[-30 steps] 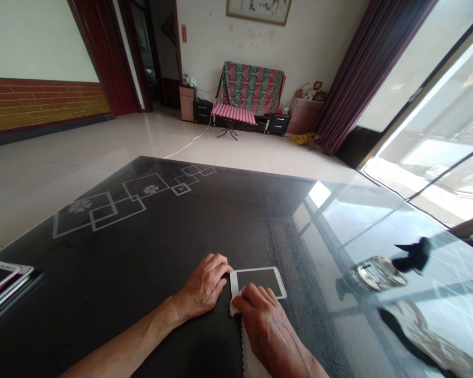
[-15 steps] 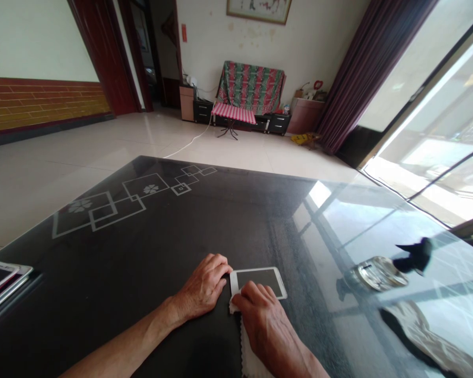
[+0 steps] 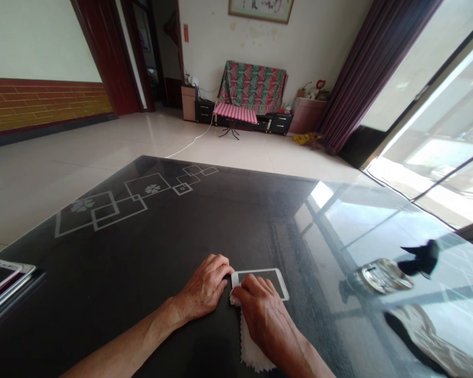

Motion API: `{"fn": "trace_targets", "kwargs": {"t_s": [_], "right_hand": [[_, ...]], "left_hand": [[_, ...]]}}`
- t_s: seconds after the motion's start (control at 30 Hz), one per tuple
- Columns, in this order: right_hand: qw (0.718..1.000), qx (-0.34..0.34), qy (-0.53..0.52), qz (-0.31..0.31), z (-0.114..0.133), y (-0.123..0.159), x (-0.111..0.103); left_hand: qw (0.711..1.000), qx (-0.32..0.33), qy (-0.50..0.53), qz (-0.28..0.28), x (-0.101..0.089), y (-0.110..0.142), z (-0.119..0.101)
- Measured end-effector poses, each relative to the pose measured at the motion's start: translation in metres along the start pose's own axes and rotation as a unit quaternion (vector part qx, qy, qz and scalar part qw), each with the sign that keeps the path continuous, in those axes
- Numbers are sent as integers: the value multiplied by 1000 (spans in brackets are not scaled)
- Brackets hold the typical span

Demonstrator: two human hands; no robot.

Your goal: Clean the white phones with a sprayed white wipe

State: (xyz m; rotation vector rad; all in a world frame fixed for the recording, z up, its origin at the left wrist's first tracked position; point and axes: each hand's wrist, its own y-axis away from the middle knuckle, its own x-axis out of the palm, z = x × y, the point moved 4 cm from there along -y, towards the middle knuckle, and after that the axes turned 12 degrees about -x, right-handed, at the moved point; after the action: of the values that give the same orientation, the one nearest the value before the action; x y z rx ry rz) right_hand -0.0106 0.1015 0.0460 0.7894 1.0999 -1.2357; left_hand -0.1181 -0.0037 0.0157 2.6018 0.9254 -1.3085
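A white smartphone lies face up on the glossy black table. My left hand is closed with curled fingers, its fingertips gripping the phone's left edge. In my right hand a pale cleaning cloth with a zigzag edge is pinched. The fingers press the bunched corner of the cloth onto the lower left part of the phone, and the rest of it hangs down under the hand on the table. My right hand hides part of the screen.
More phones are stacked at the table's left edge. To the right stand a clear glass bottle with a black top and a crumpled grey cloth. A small checked-cloth table is across the room.
My right hand has shifted slightly up along the phone, and more of the hanging cloth shows. My left hand stays at the phone's edge. The view has shifted slightly.
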Motion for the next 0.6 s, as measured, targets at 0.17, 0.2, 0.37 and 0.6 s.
{"fn": "trace_targets", "kwargs": {"t_s": [0.17, 0.2, 0.37, 0.6], "right_hand": [[1000, 2, 3, 8, -5, -9, -2], [1000, 3, 8, 10, -5, -10, -2], [1000, 8, 27, 9, -5, -14, -4], [1000, 4, 30, 4, 3, 6, -1]], "left_hand": [[1000, -3, 1, 2, -1, 0, -1], [1000, -2, 2, 2, -1, 0, -2], [1000, -1, 0, 1, -2, 0, -2], [1000, 2, 3, -3, 0, 0, 0]]}}
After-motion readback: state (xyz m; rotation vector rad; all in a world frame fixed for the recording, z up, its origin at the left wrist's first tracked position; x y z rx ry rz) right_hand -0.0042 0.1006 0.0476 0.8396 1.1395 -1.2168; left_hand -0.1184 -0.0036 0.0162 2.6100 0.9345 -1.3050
